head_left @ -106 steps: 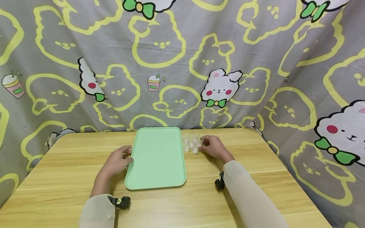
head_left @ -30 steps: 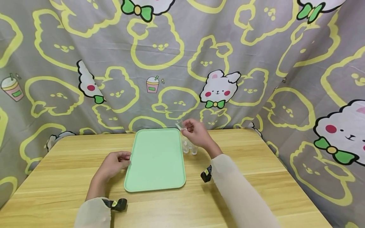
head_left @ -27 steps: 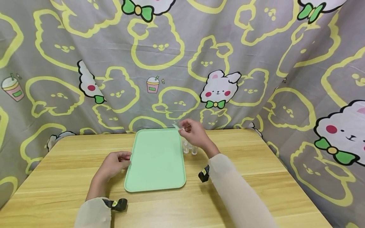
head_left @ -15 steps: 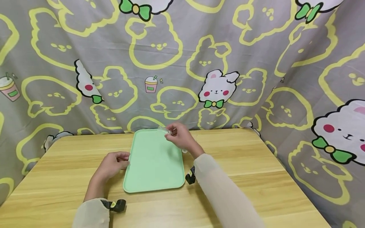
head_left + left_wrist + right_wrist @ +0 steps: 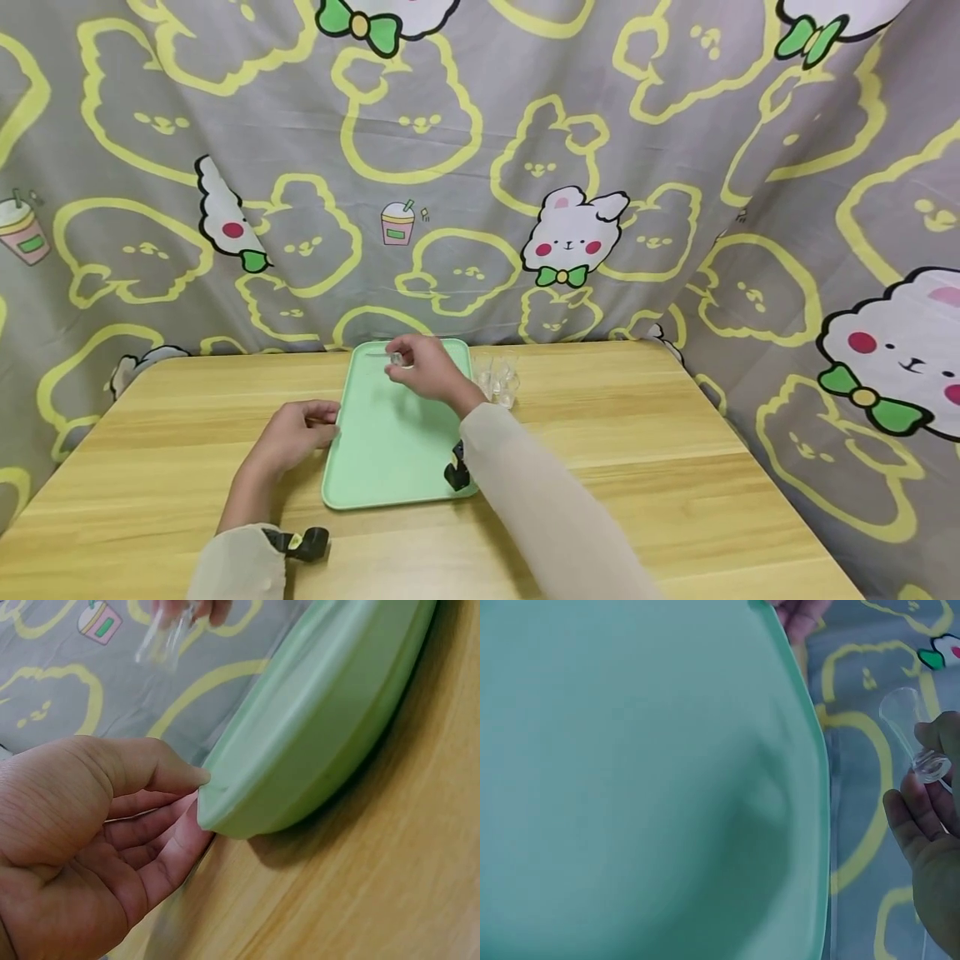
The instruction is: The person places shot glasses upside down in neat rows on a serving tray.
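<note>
Between the thumb and fingers of my right hand (image 5: 423,367) is a small clear shot glass (image 5: 904,716), gripped near its thick base. It is tilted, its wide mouth away from the palm, above the far part of a light green rectangular tray (image 5: 390,450). My left hand (image 5: 296,433) is at the tray's left side; in the left wrist view its thumb tip presses the rim (image 5: 217,784) while the fingers lie against the underside. More clear shot glasses (image 5: 501,385) stand close together just right of the tray, partly behind the right forearm.
The tray lies on a wood-grain table (image 5: 600,467). A grey curtain (image 5: 465,192) with yellow cartoon outlines hangs along the table's back and right edges. Black wrist cameras (image 5: 307,545) sit on both sleeves.
My right hand has lifted one shot glass from the group and carried it left over the tray, tipping it on the way. My left hand has stayed at the tray's left edge.
</note>
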Motion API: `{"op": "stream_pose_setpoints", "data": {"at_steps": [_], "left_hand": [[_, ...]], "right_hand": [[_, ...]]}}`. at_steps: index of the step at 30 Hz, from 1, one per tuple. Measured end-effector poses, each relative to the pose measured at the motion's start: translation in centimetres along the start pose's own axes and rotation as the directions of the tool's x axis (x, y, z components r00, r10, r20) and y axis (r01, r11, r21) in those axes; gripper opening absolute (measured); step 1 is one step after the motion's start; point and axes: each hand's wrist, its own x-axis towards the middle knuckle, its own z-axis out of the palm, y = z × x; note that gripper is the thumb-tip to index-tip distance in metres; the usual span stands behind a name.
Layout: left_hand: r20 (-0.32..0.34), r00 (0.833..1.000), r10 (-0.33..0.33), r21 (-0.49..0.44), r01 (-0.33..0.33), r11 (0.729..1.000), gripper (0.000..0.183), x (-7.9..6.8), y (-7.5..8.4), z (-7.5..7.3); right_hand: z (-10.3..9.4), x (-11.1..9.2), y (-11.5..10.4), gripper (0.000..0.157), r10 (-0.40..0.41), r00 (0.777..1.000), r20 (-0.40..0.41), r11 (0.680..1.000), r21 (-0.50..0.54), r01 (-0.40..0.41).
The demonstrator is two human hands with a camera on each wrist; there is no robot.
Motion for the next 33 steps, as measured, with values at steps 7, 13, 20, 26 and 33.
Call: {"op": "stream_pose_setpoints", "data": {"at_steps": [7, 13, 20, 26, 33], "left_hand": [[-0.002, 1.000, 0.005, 0.015, -0.005, 1.000, 0.038, 0.4, 0.2, -0.1], [0.001, 1.000, 0.006, 0.000, -0.006, 1.000, 0.038, 0.5, 0.5, -0.1], [0.006, 1.000, 0.010, -0.016, -0.009, 1.000, 0.040, 0.3, 0.4, -0.1], [0.006, 1.000, -0.012, -0.022, 0.013, 1.000, 0.040, 0.2, 0.0, -0.1], [-0.001, 1.000, -0.017, -0.016, 0.017, 1.000, 0.038, 0.2, -0.2, 0.0]], "right_hand": [[1.8, 1.7, -1.1, 0.028, -0.041, 0.999, 0.024, 0.994, -0.096, 0.043], [2.7, 2.3, -1.2, 0.027, -0.050, 0.999, 0.021, 0.988, -0.144, 0.052], [3.6, 2.9, -0.4, 0.027, -0.073, 0.997, 0.006, 0.979, -0.192, 0.073], [4.4, 3.1, -0.1, 0.030, -0.083, 0.996, 0.024, 0.974, -0.209, 0.086], [5.1, 3.0, 0.0, 0.032, -0.055, 0.998, 0.019, 0.976, -0.210, 0.058]]}}
